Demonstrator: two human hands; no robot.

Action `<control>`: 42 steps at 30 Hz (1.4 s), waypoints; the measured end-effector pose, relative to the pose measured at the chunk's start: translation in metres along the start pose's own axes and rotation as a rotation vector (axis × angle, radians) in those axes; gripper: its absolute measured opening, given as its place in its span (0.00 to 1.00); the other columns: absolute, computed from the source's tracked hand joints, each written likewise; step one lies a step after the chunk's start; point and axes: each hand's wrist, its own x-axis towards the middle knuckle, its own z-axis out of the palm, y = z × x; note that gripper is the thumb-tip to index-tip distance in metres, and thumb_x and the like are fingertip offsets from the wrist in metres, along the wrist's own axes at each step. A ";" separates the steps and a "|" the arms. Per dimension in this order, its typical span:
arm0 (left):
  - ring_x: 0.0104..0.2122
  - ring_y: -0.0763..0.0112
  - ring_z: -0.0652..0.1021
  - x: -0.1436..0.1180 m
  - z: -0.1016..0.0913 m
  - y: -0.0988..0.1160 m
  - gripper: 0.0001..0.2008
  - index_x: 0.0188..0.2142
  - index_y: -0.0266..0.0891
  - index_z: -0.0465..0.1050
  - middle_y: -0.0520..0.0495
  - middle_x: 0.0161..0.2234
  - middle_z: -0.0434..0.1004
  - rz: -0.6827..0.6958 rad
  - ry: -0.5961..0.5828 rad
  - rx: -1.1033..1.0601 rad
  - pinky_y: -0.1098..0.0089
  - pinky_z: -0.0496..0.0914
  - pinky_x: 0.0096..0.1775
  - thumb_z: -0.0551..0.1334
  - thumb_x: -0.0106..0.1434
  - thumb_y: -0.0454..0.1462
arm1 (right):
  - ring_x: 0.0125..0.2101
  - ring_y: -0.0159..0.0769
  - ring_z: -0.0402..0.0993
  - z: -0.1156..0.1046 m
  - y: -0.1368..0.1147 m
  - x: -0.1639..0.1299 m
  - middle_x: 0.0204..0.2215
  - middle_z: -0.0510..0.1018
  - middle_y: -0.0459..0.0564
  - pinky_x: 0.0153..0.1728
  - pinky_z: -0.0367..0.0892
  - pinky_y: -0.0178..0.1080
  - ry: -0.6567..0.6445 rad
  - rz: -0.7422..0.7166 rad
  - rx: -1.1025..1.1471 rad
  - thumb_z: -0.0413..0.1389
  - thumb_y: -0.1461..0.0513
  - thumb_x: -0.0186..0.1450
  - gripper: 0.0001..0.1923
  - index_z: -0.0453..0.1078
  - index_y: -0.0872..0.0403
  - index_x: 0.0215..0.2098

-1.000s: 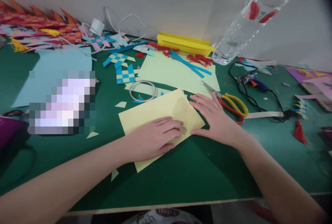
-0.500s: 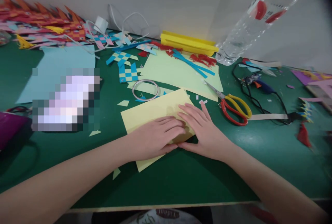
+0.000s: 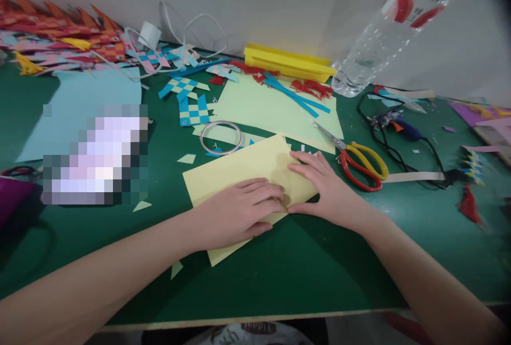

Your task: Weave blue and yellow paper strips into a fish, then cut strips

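A pale yellow sheet of paper (image 3: pixel 227 174) lies slanted on the green table in front of me. My left hand (image 3: pixel 243 209) rests flat across its middle, palm down, fingers stretched towards the right. At the sheet's right end is my right hand (image 3: pixel 327 188), fingers spread and thumb apart, with the fingertips on the paper and the thumb at its near edge. The paper's right corner is partly hidden beneath this hand. Scissors (image 3: pixel 355 161) with red and yellow handles lie just right of it. A ring-shaped roll of tape (image 3: pixel 221 138) sits behind the sheet.
A light green sheet (image 3: pixel 247 97) lies further back, with blue strips (image 3: pixel 297 95) on it. Woven paper fish (image 3: pixel 194 111) stand left of it. A phone-like blurred device (image 3: pixel 99 158) is at left. A clear bottle (image 3: pixel 371 41), yellow folded piece (image 3: pixel 287 63) and glue gun (image 3: pixel 403 129) are behind.
My right hand has slid to the right along the sheet, away from my left hand, showing more of the paper's right end. The left hand stays on the paper. The view has shifted slightly.
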 end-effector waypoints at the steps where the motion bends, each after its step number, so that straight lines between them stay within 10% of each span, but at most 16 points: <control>1: 0.59 0.57 0.69 0.000 0.000 0.000 0.18 0.55 0.38 0.65 0.41 0.56 0.70 0.002 0.002 0.004 0.54 0.63 0.61 0.62 0.66 0.34 | 0.68 0.53 0.48 -0.002 0.003 0.000 0.68 0.56 0.56 0.67 0.41 0.63 0.009 0.008 0.012 0.57 0.39 0.58 0.39 0.60 0.49 0.61; 6: 0.59 0.57 0.69 -0.002 0.002 -0.001 0.15 0.53 0.37 0.68 0.38 0.58 0.69 0.001 0.009 0.020 0.52 0.63 0.62 0.60 0.67 0.35 | 0.68 0.54 0.48 -0.012 0.018 0.000 0.69 0.53 0.52 0.64 0.54 0.60 0.008 0.047 0.080 0.61 0.41 0.56 0.39 0.61 0.45 0.61; 35: 0.59 0.61 0.69 -0.015 -0.023 -0.010 0.10 0.46 0.46 0.77 0.45 0.58 0.71 0.063 -0.101 -0.133 0.56 0.57 0.65 0.65 0.65 0.39 | 0.68 0.52 0.47 -0.019 0.039 0.002 0.66 0.62 0.46 0.65 0.51 0.63 -0.091 -0.027 0.144 0.60 0.45 0.60 0.33 0.64 0.41 0.62; 42: 0.64 0.58 0.64 -0.020 -0.038 -0.007 0.28 0.54 0.46 0.72 0.46 0.62 0.66 -0.012 -0.235 -0.233 0.53 0.53 0.67 0.74 0.54 0.40 | 0.69 0.48 0.48 -0.021 0.038 0.001 0.66 0.62 0.46 0.65 0.52 0.60 -0.095 -0.017 0.135 0.60 0.45 0.60 0.34 0.63 0.42 0.62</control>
